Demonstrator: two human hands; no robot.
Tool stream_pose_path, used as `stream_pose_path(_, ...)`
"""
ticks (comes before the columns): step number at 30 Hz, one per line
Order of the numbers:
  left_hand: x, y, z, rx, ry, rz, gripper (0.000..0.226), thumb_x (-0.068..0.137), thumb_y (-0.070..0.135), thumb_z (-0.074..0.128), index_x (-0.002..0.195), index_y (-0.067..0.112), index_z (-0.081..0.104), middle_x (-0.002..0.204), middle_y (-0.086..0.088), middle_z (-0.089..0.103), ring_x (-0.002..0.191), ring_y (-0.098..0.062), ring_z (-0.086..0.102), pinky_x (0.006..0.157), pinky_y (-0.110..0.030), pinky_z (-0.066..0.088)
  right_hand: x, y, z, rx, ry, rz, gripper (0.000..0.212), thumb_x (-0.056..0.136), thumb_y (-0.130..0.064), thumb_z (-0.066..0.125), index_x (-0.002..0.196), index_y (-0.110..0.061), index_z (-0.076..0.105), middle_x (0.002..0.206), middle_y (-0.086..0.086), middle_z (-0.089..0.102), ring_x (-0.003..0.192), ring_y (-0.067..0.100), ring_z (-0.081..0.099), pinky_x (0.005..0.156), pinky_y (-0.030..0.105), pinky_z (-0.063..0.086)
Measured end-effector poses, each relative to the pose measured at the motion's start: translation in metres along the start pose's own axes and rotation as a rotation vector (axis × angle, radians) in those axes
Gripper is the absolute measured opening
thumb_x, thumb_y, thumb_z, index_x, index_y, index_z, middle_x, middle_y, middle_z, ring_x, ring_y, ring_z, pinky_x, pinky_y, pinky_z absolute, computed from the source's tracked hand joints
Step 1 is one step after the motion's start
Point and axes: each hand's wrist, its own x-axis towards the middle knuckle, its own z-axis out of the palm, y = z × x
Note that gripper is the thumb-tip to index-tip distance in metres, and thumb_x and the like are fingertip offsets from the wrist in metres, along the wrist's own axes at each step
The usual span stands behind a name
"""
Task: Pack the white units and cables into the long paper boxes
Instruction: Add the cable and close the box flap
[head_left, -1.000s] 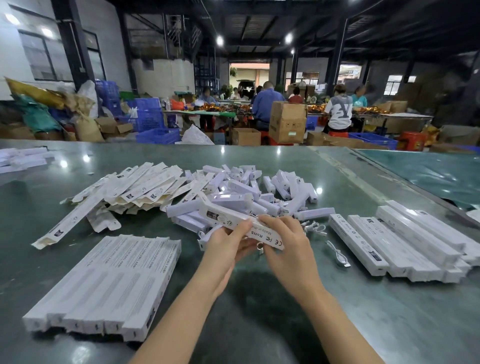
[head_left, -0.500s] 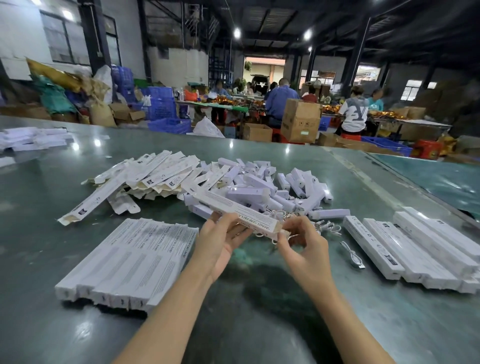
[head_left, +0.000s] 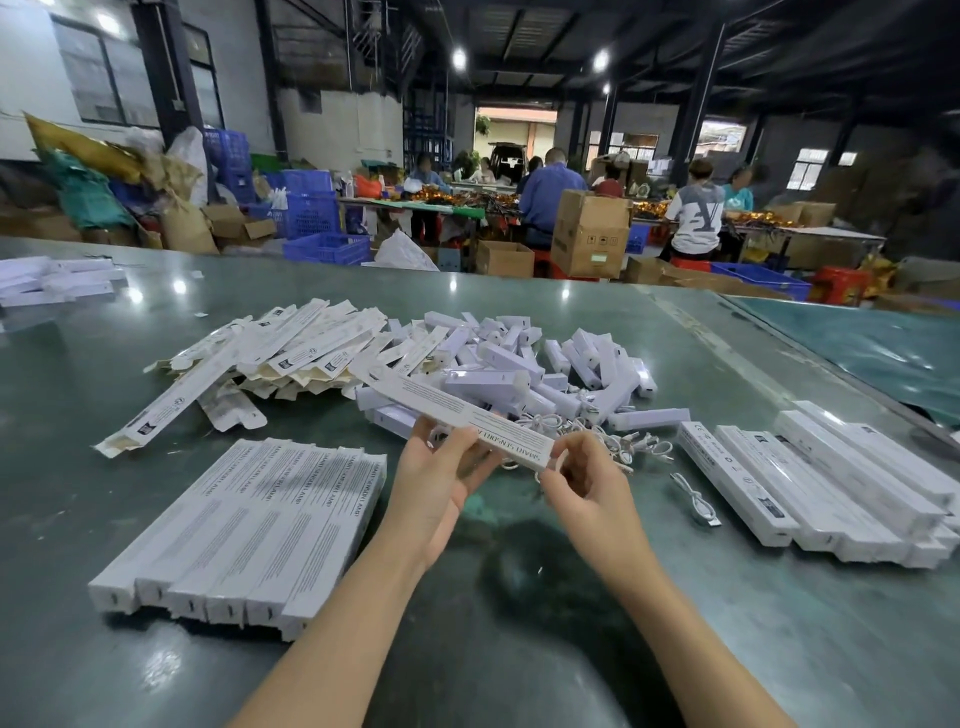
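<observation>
Head view. I hold one long paper box (head_left: 462, 415) above the green table (head_left: 519, 649), just below the centre of the frame. The box runs from about 10 o'clock to 4 o'clock, so its near end faces my right hand.

My left hand (head_left: 441, 488) is closed around the box near its middle, fingers underneath and thumb on the near face. I judge that this grip keeps the box level and fixed while the end is worked.

My right hand (head_left: 587, 483) is at the near end of the box, fingers curled and pinched together. It appears to have hold of a white cable loop at the box mouth. I cannot tell whether the cable is already partly inside.

The supply is arranged around this working point:
- Loose white units (head_left: 524, 369) lie heaped at 12 o'clock, within direct reach.
- Coiled cables (head_left: 618, 441) lie at 2 o'clock, just beside my right hand.
- Flat unfolded boxes (head_left: 280, 353) lie at 10 o'clock, on my left-hand side.
- A row of closed boxes (head_left: 249, 525) lies at 8 o'clock.
- A second stack of boxes (head_left: 826, 483) lies at 3 o'clock, apart from the loose stock.
</observation>
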Motion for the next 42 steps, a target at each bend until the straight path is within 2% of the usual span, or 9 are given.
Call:
stream_pose_path(2, 0.001, 0.002, 0.000, -0.007, 0.008, 0.024, 0.031, 0.095, -0.007, 0.048, 0.122, 0.008, 0.050, 0.107, -0.021, 0.067, 0.088, -0.023, 0.071, 0.074, -0.029, 0.059, 0.000, -0.004, 0.003, 0.143, -0.005, 0.037, 0.011, 0.089, 0.002, 0.057, 0.089, -0.008, 0.052, 0.072, 0.008, 0.052, 0.064, 0.021, 0.049, 0.062, 0.033, 0.045)
stream_pose_path(6, 0.002, 0.003, 0.000, -0.036, 0.002, 0.025, 0.028, 0.095, -0.006, 0.049, 0.117, 0.011, 0.052, 0.106, -0.018, 0.068, 0.086, -0.022, 0.071, 0.073, -0.029, 0.059, 0.000, -0.009, 0.003, 0.371, 0.014, 0.118, 0.009, 0.096, -0.003, 0.052, 0.103, -0.008, 0.053, 0.071, 0.005, 0.057, 0.064, 0.025, 0.056, 0.066, 0.036, 0.053)
stream_pose_path(9, 0.001, 0.003, 0.000, -0.042, -0.001, 0.016, 0.024, 0.095, -0.006, 0.049, 0.111, 0.012, 0.053, 0.105, -0.017, 0.069, 0.087, -0.022, 0.072, 0.074, -0.030, 0.059, 0.002, -0.010, 0.001, 0.455, 0.010, 0.189, 0.015, 0.097, -0.006, 0.050, 0.112, -0.005, 0.054, 0.067, 0.007, 0.057, 0.061, 0.022, 0.057, 0.062, 0.033, 0.053)
stream_pose_path(12, 0.000, 0.002, 0.000, -0.022, 0.014, 0.018, 0.020, 0.096, -0.005, 0.049, 0.109, 0.010, 0.052, 0.102, -0.017, 0.069, 0.084, -0.022, 0.073, 0.071, -0.031, 0.060, 0.004, -0.009, 0.002, 0.511, -0.038, 0.250, 0.017, 0.098, -0.008, 0.049, 0.109, -0.003, 0.061, 0.065, 0.004, 0.057, 0.060, 0.017, 0.055, 0.058, 0.026, 0.050)
stream_pose_path(18, -0.001, 0.003, 0.000, -0.012, 0.039, -0.002, 0.024, 0.096, -0.003, 0.049, 0.119, 0.007, 0.050, 0.104, -0.018, 0.066, 0.084, -0.022, 0.070, 0.071, -0.031, 0.060, 0.004, -0.008, 0.000, 0.515, -0.089, 0.297, 0.024, 0.100, -0.011, 0.046, 0.089, -0.001, 0.065, 0.065, 0.007, 0.057, 0.059, 0.016, 0.055, 0.056, 0.023, 0.047)
stream_pose_path(26, -0.003, 0.005, 0.001, 0.014, 0.029, -0.016, 0.020, 0.097, -0.002, 0.048, 0.114, 0.008, 0.053, 0.099, -0.015, 0.068, 0.084, -0.021, 0.069, 0.079, -0.033, 0.061, 0.004, -0.007, -0.004, 0.619, -0.159, 0.337, 0.021, 0.095, -0.013, 0.053, 0.105, 0.002, 0.064, 0.068, 0.008, 0.056, 0.060, 0.016, 0.055, 0.058, 0.022, 0.047)
stream_pose_path(31, -0.003, 0.006, 0.000, 0.006, 0.020, -0.027, 0.017, 0.096, -0.002, 0.049, 0.109, 0.009, 0.053, 0.101, -0.017, 0.068, 0.086, -0.022, 0.070, 0.083, -0.036, 0.060, 0.004, -0.009, -0.006, 0.624, -0.171, 0.341, 0.039, 0.082, -0.019, 0.061, 0.113, 0.006, 0.059, 0.071, 0.009, 0.057, 0.061, 0.016, 0.055, 0.060, 0.022, 0.047)
stream_pose_path(38, -0.001, 0.005, -0.003, 0.031, 0.018, -0.037, 0.023, 0.097, 0.000, 0.050, 0.119, 0.006, 0.050, 0.102, -0.017, 0.072, 0.093, -0.024, 0.072, 0.077, -0.033, 0.060, 0.004, -0.008, -0.007, 0.611, -0.175, 0.350, 0.031, 0.091, -0.008, 0.055, 0.116, 0.010, 0.055, 0.073, 0.011, 0.055, 0.061, 0.015, 0.053, 0.064, 0.026, 0.043)
stream_pose_path(42, -0.001, 0.004, -0.004, 0.046, 0.019, -0.032, 0.022, 0.097, 0.000, 0.050, 0.119, 0.006, 0.051, 0.102, -0.016, 0.072, 0.091, -0.022, 0.073, 0.074, -0.031, 0.060, 0.003, -0.008, -0.007, 0.604, -0.169, 0.370, 0.023, 0.093, -0.008, 0.053, 0.111, 0.005, 0.057, 0.073, 0.011, 0.054, 0.061, 0.015, 0.053, 0.062, 0.024, 0.044)
